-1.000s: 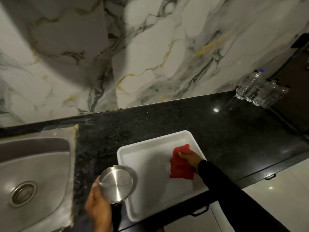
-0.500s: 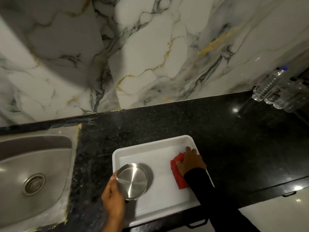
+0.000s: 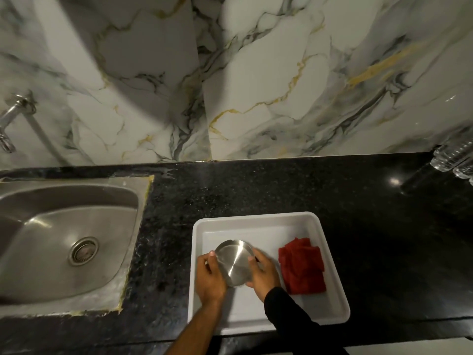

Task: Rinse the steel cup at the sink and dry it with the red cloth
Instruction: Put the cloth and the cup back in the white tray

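Observation:
The steel cup (image 3: 235,262) is upside down, its flat base facing me, over the left part of the white tray (image 3: 330,252). My left hand (image 3: 210,278) grips its left side and my right hand (image 3: 263,275) grips its right side. Whether the cup rests on the tray floor or is held just above it, I cannot tell. The red cloth (image 3: 303,269) lies crumpled in the tray's right part, free of both hands. The steel sink (image 3: 51,242) is set into the black counter at the left.
A tap (image 3: 12,119) juts from the marble wall above the sink. Clear plastic bottles (image 3: 453,157) lie at the counter's far right. Black granite counter (image 3: 256,190) runs between sink and tray. The counter's front edge is just below the tray.
My right hand let go of the red cloth, which now lies in the tray, and took hold of the cup. My left hand carried the cup rightward from the tray's edge to over the tray.

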### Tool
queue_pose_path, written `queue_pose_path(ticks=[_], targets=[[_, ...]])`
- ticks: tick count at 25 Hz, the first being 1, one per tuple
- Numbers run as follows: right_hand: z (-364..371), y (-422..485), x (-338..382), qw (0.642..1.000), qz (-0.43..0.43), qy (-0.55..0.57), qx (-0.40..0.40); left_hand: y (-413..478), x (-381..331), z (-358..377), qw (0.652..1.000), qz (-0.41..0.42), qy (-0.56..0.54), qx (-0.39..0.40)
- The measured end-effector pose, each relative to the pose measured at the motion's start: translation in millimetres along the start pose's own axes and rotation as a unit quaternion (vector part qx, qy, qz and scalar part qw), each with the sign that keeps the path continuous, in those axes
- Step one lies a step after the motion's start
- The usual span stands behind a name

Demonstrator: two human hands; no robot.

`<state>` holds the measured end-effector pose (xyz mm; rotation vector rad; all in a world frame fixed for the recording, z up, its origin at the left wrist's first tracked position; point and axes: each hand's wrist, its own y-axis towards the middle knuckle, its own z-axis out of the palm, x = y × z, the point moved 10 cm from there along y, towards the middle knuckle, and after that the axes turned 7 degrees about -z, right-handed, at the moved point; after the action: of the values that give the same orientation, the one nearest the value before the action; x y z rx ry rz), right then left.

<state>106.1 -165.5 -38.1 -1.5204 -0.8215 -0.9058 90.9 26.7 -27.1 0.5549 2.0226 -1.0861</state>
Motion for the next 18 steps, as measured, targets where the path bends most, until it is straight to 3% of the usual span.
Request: queue_pose_path(ticks=[4, 10, 18], targets=[[-7.8, 8.1, -12.9, 0.999, 0.025, -0.032, -0.022, 6.1, 3.8, 8.6, 0.997, -0.008, 0.075, -0.008], [-8.6, 16.7, -28.5, 0.996, 0.041, -0.082, -0.021, 9.3, 12.9, 6.7, 0.993, -0.052, 0.105, 0.000], [-8.1, 15.8, -28.5, 0.979, 0.036, -0.199, -0.024, 9.7, 22.7, 9.3, 0.985, -0.047, 0.165, 0.018]])
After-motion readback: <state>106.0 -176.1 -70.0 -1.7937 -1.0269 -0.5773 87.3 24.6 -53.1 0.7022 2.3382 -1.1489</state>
